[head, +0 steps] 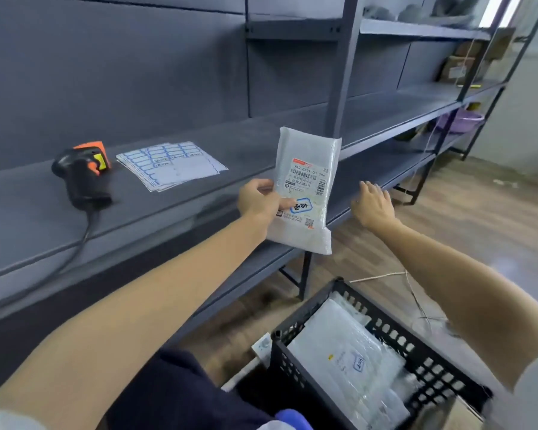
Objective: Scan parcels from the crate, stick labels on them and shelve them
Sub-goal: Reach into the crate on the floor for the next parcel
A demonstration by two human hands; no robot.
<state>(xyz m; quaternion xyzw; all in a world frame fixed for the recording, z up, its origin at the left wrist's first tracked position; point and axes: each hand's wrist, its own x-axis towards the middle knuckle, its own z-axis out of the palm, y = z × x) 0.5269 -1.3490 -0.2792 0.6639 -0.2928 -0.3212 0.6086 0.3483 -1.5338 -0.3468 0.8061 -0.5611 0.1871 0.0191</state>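
Down low, closest of all, sits a black crate (385,361) with more white bags (348,364) lying flat inside it. It is well below the grip and a bit to its right.

Up above, the left hand (257,201) pinches one white parcel (305,193) by its left edge, thumb on the front and fingers behind. The parcel stands upright in the air, in front of the grey shelf (168,212), not resting on it yet. A blue sticker (300,206) sits on its front, right beside the thumb, under the printed barcode (308,175). So I think the sticking is done and the next job is to put the parcel on the shelf.

The right hand (371,204) is loose with straight fingers and holds nothing. It hangs near the shelf edge, just past the far side of the parcel, not touching it.

Far to the left of the grip, the scanner (81,175) lies on the shelf with its cord hanging down. The sheets of stickers (171,164) lie between the scanner and the grip.

What could go wrong? The pinch is only on one edge, and the bag looks smooth, so it might slip and drop down by the crate. The sticker could curl up if it is not pressed flat. A floppy bag stood on its end could tip over too.
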